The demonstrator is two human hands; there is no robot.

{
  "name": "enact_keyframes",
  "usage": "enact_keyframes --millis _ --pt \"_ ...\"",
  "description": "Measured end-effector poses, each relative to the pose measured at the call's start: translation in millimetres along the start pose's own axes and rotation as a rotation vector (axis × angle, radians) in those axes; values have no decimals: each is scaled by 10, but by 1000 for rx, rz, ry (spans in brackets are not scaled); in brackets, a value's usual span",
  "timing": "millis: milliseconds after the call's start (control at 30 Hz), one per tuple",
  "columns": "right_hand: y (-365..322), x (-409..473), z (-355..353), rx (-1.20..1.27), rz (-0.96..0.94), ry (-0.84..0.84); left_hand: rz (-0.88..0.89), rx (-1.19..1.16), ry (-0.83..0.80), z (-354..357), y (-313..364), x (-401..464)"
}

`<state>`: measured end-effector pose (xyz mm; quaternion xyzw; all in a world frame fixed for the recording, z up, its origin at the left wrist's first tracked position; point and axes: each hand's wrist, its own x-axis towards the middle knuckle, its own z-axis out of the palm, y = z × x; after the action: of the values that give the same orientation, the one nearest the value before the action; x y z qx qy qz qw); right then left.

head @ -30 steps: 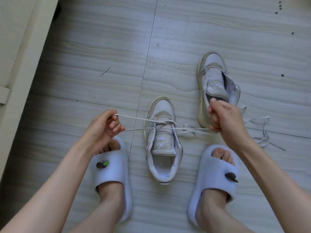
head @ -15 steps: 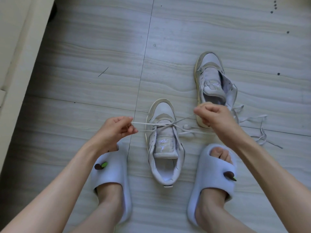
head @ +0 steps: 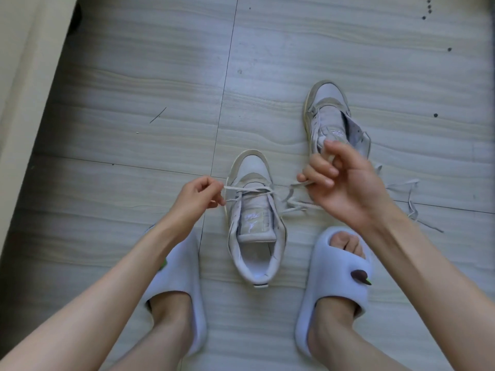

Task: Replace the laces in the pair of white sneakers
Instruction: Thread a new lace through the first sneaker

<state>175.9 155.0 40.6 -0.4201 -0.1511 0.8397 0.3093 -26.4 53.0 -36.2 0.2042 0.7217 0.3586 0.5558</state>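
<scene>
**Limp lace, light shoe**

The near sneaker (head: 254, 223) stood on the floor (head: 134, 89) between both feet, likely light. Its soft lace (head: 249, 189) seemed best taken near the ends: left hand (head: 198, 199) pinched one, right hand (head: 340, 188) pinched the other.

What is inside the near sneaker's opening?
The near sneaker shows only pale lining and its tongue; no foot. The toe interior is hidden under the tongue and lace.

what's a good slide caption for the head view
Both hands, left and right, pinch a lace through the near sneaker.
</scene>
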Motion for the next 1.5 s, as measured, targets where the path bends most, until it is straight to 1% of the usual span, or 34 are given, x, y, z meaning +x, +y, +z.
enact_keyframes --millis 67,100,133,167,200,233,267,300,367,400,433,467,533,567,600,633,700,767,833,900,933,1000,1067,1100,1133,1233,1333,1500 --pt "-116 -23 -31 31 27 13 -31 -140 42 -38 -8 27" --pt "-137 -23 -62 -26 62 35 -38 -186 54 -65 -20 31" --pt "-134 -10 -111 -188 95 68 -43 -213 58 -77 -31 27" --pt "-98 9 -175 -482 108 113 -45 -218 51 -71 -46 11" --pt "-42 22 -244 -838 116 149 -42 -187 35 -44 -62 -11" --pt "20 29 -306 -1137 141 171 -35 -121 17 -11 -90 -33" --pt "80 27 -356 -1323 191 186 -22 -33 1 34 -119 -63" --pt "131 23 -397 -1405 256 191 -1 57 -7 76 -163 -94" --pt "198 24 -437 -1445 366 180 65 209 17 149 -273 -156" --pt "222 39 -429 -1480 389 167 89 264 38 170 -315 -191" --pt "245 65 -423 -1550 362 145 98 301 57 180 -344 -223" --pt "271 98 -417 -1657 270 117 87 317 73 184 -361 -251" --pt "367 179 -392 -1850 -49 80 25 271 89 183 -368 -275" --pt "426 216 -353 -1886 -201 34 -14 234 93 176 -362 -271" --pt "485 247 -298 -1909 -307 -28 -50 212 94 174 -345 -273" --pt "547 275 -235 -1965 -363 -99 -73 206 96 172 -327 -273" --pt "671 329 -146 -2143 -392 -214 -115 193 109 168 -317 -268" --pt "742 361 -88 -2219 -365 -213 -154 158 114 174 -325 -274" --pt "772 367 -76 -2143 -358 -160 -173 101 94 188 -352 -280" --pt "776 363 -124 -1930 -326 -84 -174 23 75 206 -356 -305" --pt "750 363 -152 -1757 -270 -5 -170 -3 76 207 -361 -313" --pt "660 343 -205 -1274 -108 148 -163 -37 85 195 -379 -319" --pt "552 293 -275 -743 33 186 -158 -22 98 187 -382 -318" --pt "505 261 -318 -546 78 178 -156 -10 104 184 -382 -316" --pt "473 235 -363 -427 95 177 -153 5 108 184 -382 -308" --pt "482 179 -433 -203 104 189 -139 32 114 185 -364 -268" --pt "579 181 -467 -3 158 232 -116 113 120 179 -375 -226" --pt "757 224 -452 166 223 375 -78 249 135 202 -344 -253"
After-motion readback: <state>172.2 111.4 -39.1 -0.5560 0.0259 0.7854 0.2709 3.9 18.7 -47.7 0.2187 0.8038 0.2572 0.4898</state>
